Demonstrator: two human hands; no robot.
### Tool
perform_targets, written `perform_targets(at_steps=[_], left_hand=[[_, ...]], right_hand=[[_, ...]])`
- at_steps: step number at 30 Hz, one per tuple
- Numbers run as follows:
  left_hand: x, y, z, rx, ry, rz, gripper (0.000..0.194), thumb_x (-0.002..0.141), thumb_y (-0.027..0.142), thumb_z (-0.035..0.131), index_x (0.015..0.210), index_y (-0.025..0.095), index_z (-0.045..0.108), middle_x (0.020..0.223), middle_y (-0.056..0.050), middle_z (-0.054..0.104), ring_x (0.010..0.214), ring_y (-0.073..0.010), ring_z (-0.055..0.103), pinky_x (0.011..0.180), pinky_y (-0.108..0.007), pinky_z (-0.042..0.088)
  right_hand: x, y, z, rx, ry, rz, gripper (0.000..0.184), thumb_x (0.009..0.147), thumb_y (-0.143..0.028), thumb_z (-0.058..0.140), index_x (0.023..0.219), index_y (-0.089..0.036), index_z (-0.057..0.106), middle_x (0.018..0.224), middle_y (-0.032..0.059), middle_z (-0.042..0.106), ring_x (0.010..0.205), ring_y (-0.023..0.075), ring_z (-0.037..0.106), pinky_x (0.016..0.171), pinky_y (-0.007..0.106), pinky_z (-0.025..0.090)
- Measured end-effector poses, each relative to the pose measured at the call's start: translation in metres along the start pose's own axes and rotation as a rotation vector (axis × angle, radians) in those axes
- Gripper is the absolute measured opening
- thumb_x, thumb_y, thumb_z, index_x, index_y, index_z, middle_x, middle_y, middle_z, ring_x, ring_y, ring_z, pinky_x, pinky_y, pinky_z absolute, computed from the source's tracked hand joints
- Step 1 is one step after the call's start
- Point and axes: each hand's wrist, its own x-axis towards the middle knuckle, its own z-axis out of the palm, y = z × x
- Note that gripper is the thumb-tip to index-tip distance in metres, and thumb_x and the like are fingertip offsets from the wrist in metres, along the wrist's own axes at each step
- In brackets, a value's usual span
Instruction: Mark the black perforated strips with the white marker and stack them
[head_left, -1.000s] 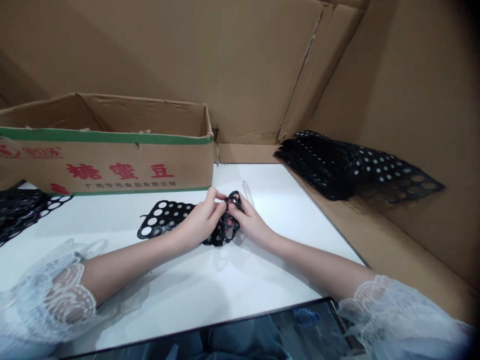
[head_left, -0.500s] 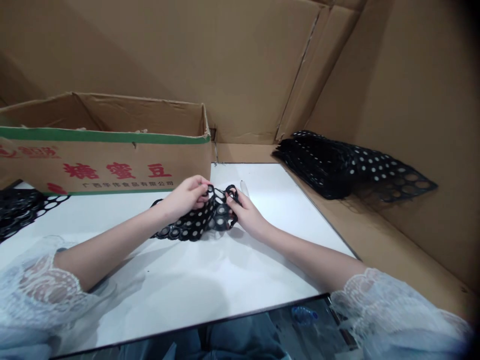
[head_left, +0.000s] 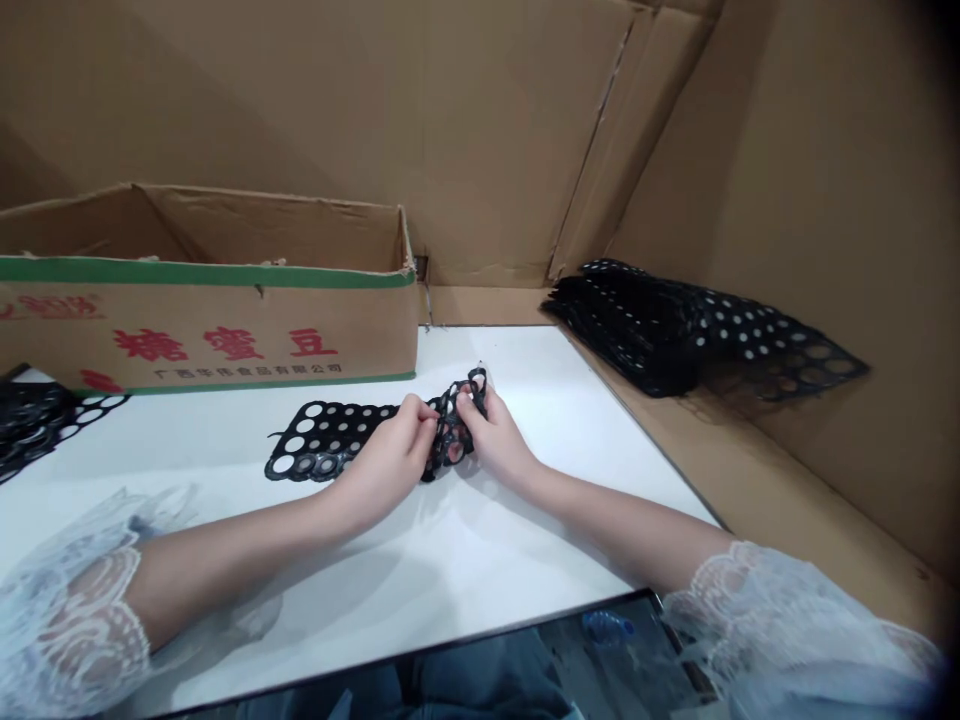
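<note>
You look partway through working the black, round-holed, lace-like strip (head_left: 319, 428): its left part lies flat on the white tabletop (head_left: 375, 590), its right end bunched. How much is done, you can't tell. Your left hand (head_left: 397, 450) and right hand (head_left: 499, 435) both pinch that raised right end between closed fingertips.

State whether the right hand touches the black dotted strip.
Touching: in the head view, the right hand holds the black dotted strip, thumb over its bunched end.
</note>
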Motion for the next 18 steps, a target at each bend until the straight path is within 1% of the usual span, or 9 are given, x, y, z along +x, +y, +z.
perform_targets(at_steps=[2, 6, 8, 10, 12, 13, 16, 18], left_hand=[[-0.001, 0.001, 0.000, -0.091, -0.003, -0.030, 0.021, 0.087, 0.039, 0.032, 0.081, 0.021, 0.040, 0.073, -0.001, 0.057, 0.067, -0.0155, 0.053, 0.061, -0.027, 0.039], [0.000, -0.002, 0.001, -0.260, -0.018, -0.056, 0.023, 0.083, 0.043, 0.041, 0.085, 0.021, 0.039, 0.078, 0.001, 0.055, 0.073, -0.0142, 0.053, 0.068, -0.028, 0.041], [0.002, -0.004, 0.002, -0.410, -0.048, -0.094, 0.022, 0.083, 0.042, 0.044, 0.084, 0.021, 0.038, 0.074, 0.002, 0.052, 0.069, -0.0119, 0.052, 0.066, -0.026, 0.042], [0.005, -0.006, 0.001, -0.561, -0.099, -0.182, 0.022, 0.082, 0.041, 0.045, 0.082, 0.020, 0.038, 0.070, 0.003, 0.049, 0.063, -0.0097, 0.050, 0.061, -0.024, 0.041], [0.007, -0.007, 0.000, -0.659, -0.129, -0.269, 0.022, 0.082, 0.041, 0.046, 0.081, 0.020, 0.040, 0.070, 0.003, 0.049, 0.062, -0.0087, 0.049, 0.058, -0.021, 0.039], [0.008, -0.007, -0.001, -0.694, -0.132, -0.289, 0.022, 0.081, 0.041, 0.047, 0.080, 0.020, 0.041, 0.071, 0.003, 0.050, 0.064, -0.0086, 0.050, 0.057, -0.020, 0.038], [0.010, -0.009, -0.003, -0.808, -0.146, -0.283, 0.022, 0.081, 0.040, 0.048, 0.077, 0.020, 0.042, 0.074, 0.002, 0.052, 0.066, -0.0085, 0.050, 0.055, -0.018, 0.037], [0.012, -0.011, -0.004, -0.880, -0.175, -0.284, 0.022, 0.081, 0.039, 0.049, 0.075, 0.019, 0.041, 0.074, 0.002, 0.052, 0.065, -0.0090, 0.051, 0.055, -0.018, 0.037]], right_hand=[[-0.002, -0.003, 0.001, 0.000, -0.002, -0.001, 0.029, 0.076, -0.045, 0.050, 0.085, -0.023, 0.034, 0.061, -0.0048, 0.046, 0.047, 0.0103, 0.049, 0.045, 0.026, 0.046], [-0.007, -0.010, 0.005, 0.069, -0.098, 0.005, 0.033, 0.072, -0.038, 0.057, 0.087, -0.023, 0.032, 0.064, -0.0059, 0.046, 0.052, 0.0110, 0.053, 0.048, 0.027, 0.049], [-0.007, -0.011, 0.006, 0.096, -0.137, 0.030, 0.030, 0.072, -0.034, 0.057, 0.086, -0.022, 0.034, 0.064, -0.0058, 0.046, 0.054, 0.0107, 0.053, 0.051, 0.027, 0.050], [-0.007, -0.010, 0.006, 0.115, -0.158, 0.061, 0.023, 0.074, -0.033, 0.054, 0.084, -0.021, 0.036, 0.065, -0.0048, 0.048, 0.054, 0.0103, 0.054, 0.054, 0.029, 0.050], [-0.006, -0.009, 0.006, 0.126, -0.159, 0.079, 0.019, 0.076, -0.031, 0.052, 0.084, -0.021, 0.037, 0.065, -0.0042, 0.050, 0.053, 0.0103, 0.054, 0.055, 0.029, 0.050], [-0.006, -0.009, 0.006, 0.137, -0.151, 0.082, 0.019, 0.076, -0.030, 0.051, 0.084, -0.021, 0.037, 0.066, -0.0041, 0.051, 0.054, 0.0104, 0.054, 0.055, 0.029, 0.050], [-0.005, -0.007, 0.006, 0.189, -0.124, 0.080, 0.020, 0.075, -0.029, 0.053, 0.085, -0.021, 0.038, 0.067, -0.0041, 0.052, 0.057, 0.0105, 0.056, 0.056, 0.027, 0.050], [-0.003, -0.006, 0.005, 0.237, -0.113, 0.081, 0.022, 0.073, -0.029, 0.055, 0.086, -0.021, 0.038, 0.067, -0.0043, 0.052, 0.057, 0.0107, 0.056, 0.053, 0.027, 0.050]])
